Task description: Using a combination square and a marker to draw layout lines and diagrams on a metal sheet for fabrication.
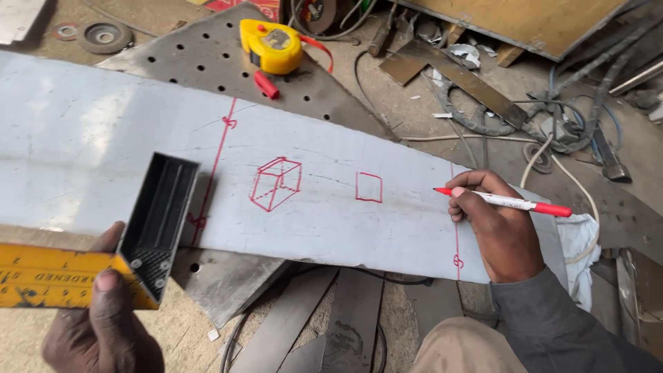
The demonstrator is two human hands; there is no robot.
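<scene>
Hands gripping: right (494, 221) w/ red marker (507, 202), left (103, 318) w/ try square (103, 255); tape measure (273, 45) behind metal sheet (103, 131).

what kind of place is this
Most likely a metal fabrication workshop. A metal sheet marked with red lines lies over a perforated steel plate. The left hand holds a try square, the right hand a red marker, amid offcuts and cables.

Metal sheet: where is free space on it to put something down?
The metal sheet is bare left of the long red line. A smaller patch lies between the red square and the right hand. The floor behind is crowded with cables.
</scene>
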